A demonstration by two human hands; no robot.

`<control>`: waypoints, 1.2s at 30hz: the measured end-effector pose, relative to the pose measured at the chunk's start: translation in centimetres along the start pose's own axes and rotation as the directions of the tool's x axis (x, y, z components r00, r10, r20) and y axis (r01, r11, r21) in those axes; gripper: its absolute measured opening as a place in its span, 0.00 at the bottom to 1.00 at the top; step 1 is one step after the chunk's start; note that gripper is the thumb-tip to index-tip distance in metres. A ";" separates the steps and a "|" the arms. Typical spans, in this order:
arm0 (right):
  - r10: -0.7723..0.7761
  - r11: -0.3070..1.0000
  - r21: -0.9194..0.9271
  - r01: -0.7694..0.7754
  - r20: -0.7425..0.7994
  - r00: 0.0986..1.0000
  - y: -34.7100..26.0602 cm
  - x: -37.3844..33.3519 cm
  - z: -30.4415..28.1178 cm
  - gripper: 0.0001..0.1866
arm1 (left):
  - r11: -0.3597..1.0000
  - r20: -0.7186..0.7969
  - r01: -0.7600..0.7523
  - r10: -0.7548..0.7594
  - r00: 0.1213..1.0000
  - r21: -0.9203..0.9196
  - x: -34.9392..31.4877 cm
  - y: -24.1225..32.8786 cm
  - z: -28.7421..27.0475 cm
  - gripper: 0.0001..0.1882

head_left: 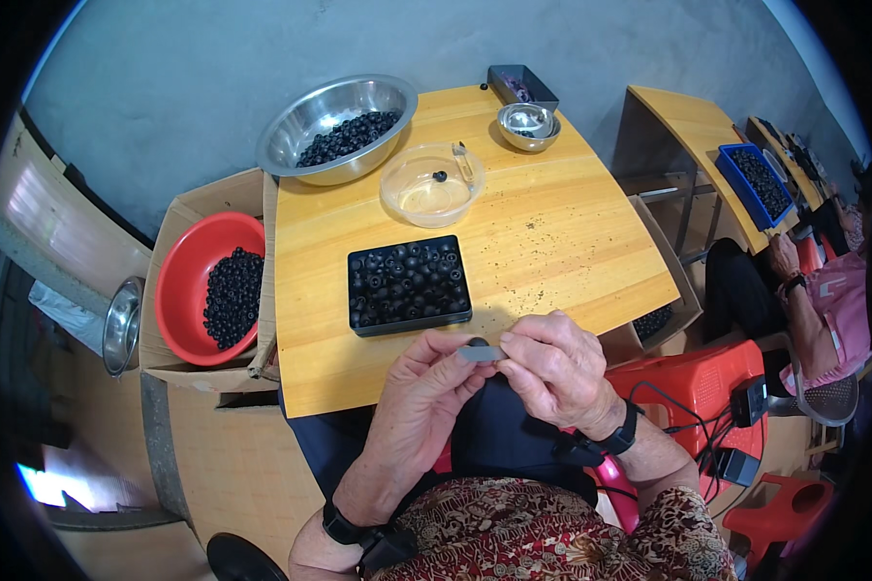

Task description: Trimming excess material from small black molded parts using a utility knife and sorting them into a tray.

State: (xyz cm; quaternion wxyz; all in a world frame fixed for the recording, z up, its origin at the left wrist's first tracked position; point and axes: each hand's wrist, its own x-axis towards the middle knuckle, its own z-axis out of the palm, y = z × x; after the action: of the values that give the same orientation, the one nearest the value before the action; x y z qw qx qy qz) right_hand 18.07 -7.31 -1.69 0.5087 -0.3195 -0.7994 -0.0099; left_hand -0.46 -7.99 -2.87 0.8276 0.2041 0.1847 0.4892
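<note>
Left hand [431, 378]: fingers closed, seemingly on a dark ball [478, 341], mostly hidden, near the desk [562, 261] edge.
Right hand [555, 370]: fingers pinching a flat grey tool [484, 354].
Slip risk: round surface could skid the tool into the left thumb.

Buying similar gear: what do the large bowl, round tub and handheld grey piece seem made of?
Large bowl: probably stainless steel, shiny with reflections.
Round tub: likely glossy plastic; yellow tabletop shows through.
Grey piece: perhaps metal, flat, dull; too small for certainty.
</note>
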 end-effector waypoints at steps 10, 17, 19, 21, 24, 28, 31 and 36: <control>0.003 1.000 -0.026 -0.002 0.012 1.000 0.0 -0.1 0.1 0.18 | 1.000 -0.001 0.007 -0.007 1.000 -0.014 0.1 -0.2 -0.2 0.06; -0.034 0.991 -0.127 0.040 0.050 0.998 0.2 -0.3 0.3 0.15 | 1.000 0.035 -0.017 0.017 0.999 0.009 0.2 -0.3 -0.8 0.05; -0.020 0.982 -0.185 0.032 0.068 0.997 0.5 -0.5 0.4 0.13 | 0.999 0.049 -0.006 0.005 0.999 0.033 0.2 -0.3 -0.3 0.04; 0.000 0.999 -0.050 0.000 -0.010 1.000 1.5 -1.0 0.7 0.11 | 0.991 0.118 -0.079 0.066 0.991 0.104 -0.2 -0.2 1.5 0.04; 0.101 0.989 -0.100 -0.113 -0.123 0.987 1.2 -0.1 -0.6 0.10 | 0.998 -0.015 -0.052 0.052 0.999 0.034 0.5 0.8 0.3 0.04; 0.194 0.981 -0.001 -0.196 -0.124 0.973 1.2 -0.7 -0.2 0.10 | 1.000 0.024 -0.022 0.022 0.999 -0.017 0.6 0.1 -0.1 0.05; 0.280 0.958 0.092 -0.272 -0.089 0.956 0.0 0.0 -0.3 0.13 | 0.998 0.052 -0.008 0.011 0.999 -0.061 0.7 -0.1 -0.2 0.05; 0.216 0.972 0.095 -0.214 -0.015 0.976 -1.4 0.5 -0.1 0.22 | 0.999 0.036 -0.007 0.009 0.999 -0.050 0.8 -0.4 -0.2 0.05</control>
State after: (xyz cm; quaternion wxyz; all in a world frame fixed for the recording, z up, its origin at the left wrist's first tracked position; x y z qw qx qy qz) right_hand 17.32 -8.16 -0.77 0.5312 -0.3800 -0.7532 0.0781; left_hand 0.06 -7.45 -3.35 0.8337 0.1929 0.1566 0.4932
